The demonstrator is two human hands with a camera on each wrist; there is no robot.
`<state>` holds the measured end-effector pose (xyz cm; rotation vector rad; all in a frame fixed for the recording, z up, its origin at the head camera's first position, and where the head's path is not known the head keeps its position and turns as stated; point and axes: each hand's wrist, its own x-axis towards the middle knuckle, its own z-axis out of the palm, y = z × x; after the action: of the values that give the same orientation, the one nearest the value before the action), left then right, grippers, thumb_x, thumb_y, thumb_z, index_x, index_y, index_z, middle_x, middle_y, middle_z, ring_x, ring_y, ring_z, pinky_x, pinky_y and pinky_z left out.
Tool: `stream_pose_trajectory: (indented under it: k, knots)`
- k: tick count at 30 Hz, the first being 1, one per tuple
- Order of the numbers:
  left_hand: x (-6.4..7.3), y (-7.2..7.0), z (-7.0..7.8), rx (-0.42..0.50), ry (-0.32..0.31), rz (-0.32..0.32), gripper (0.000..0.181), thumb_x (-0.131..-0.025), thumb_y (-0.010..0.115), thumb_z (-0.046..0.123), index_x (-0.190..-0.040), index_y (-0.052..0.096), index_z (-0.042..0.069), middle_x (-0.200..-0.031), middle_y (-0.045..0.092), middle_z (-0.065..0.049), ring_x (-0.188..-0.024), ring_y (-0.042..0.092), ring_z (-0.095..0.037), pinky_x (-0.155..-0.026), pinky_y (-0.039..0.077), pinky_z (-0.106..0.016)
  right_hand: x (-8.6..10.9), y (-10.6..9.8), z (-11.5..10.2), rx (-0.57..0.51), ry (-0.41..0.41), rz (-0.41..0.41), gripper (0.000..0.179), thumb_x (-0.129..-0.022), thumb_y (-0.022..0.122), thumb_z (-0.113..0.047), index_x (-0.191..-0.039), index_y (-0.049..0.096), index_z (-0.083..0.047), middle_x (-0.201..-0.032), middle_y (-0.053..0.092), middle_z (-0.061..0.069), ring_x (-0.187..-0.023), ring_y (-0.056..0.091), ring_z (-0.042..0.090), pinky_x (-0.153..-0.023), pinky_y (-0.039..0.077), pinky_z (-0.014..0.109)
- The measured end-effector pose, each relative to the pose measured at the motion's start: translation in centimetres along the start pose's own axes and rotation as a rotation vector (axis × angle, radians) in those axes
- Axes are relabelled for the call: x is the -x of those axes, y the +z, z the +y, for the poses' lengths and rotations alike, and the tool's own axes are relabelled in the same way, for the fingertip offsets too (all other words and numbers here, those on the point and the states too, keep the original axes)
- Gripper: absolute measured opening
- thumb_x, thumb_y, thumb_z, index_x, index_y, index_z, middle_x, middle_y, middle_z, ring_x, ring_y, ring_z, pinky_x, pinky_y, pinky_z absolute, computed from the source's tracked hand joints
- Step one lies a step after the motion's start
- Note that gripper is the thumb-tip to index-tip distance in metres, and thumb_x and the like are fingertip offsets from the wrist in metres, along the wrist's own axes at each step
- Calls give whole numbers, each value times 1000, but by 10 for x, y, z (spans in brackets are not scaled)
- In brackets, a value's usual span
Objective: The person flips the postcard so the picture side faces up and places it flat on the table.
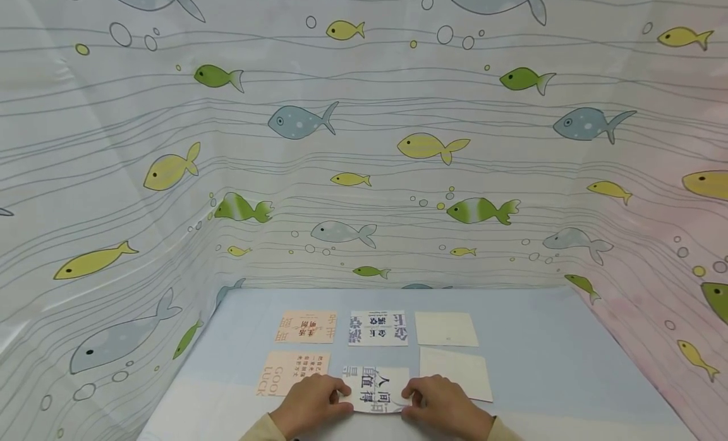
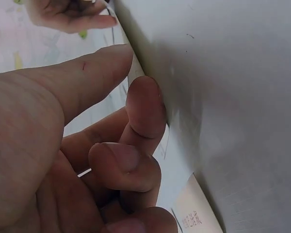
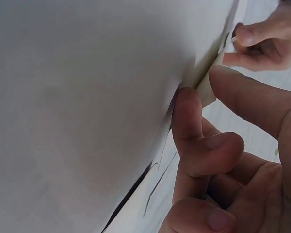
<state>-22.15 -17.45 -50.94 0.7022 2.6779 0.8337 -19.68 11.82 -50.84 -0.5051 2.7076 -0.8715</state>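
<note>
A white card [image 1: 375, 390] with large purple Chinese characters lies at the near middle of the table. My left hand [image 1: 315, 400] pinches its left edge between thumb and curled index finger. At the opposite edge, my right hand [image 1: 446, 403] holds it the same way. The left wrist view shows the left thumb [image 2: 106, 68] and index fingertip [image 2: 145, 104] on either side of the card's thin edge. Over in the right wrist view, the pale card edge [image 3: 208, 90] sits between the right thumb and index finger, the other fingers curled below.
Several cards lie in two rows: an orange-printed card [image 1: 307, 327], a purple-printed card [image 1: 378, 328] and a plain cream card [image 1: 446, 329] behind; a "GOOD LUCK" card [image 1: 284, 371] and another cream card [image 1: 455, 365] flank the held one. Fish-patterned cloth [image 1: 387, 239] surrounds the pale blue table [image 1: 529, 340].
</note>
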Motion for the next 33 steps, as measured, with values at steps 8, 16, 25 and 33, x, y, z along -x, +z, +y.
stream_pose_trajectory:
  k: [8, 16, 25, 33]
  knots:
    - [-3, 0, -1, 3, -9, 10, 32, -86, 79, 37, -103, 78, 11, -68, 53, 15, -58, 46, -3, -55, 39, -24, -4, 0, 3, -7, 10, 6, 25, -85, 81, -36, -99, 75, -16, -75, 56, -18, -66, 48, 4, -61, 40, 27]
    - [-9, -1, -4, -12, -13, 24, 31, -85, 79, 37, -104, 78, 12, -70, 53, 14, -60, 47, -4, -57, 40, -24, -8, 0, 4, -17, 4, 23, 23, -85, 80, -33, -99, 74, -15, -74, 56, -17, -65, 49, 4, -60, 40, 27]
    - [-14, -2, -3, -10, -24, 26, 30, -84, 80, 35, -103, 78, 11, -71, 53, 13, -61, 47, -5, -57, 39, -25, -12, -3, 7, -34, 1, 15, 25, -86, 80, -33, -100, 74, -14, -75, 57, -16, -66, 48, 5, -61, 40, 28]
    - [-17, -3, -4, 3, -32, 45, 30, -84, 80, 34, -103, 78, 10, -70, 53, 12, -60, 47, -6, -56, 38, -25, -18, -1, 11, -60, -2, 32, 25, -85, 81, -32, -100, 74, -13, -75, 57, -14, -66, 49, 5, -61, 41, 27]
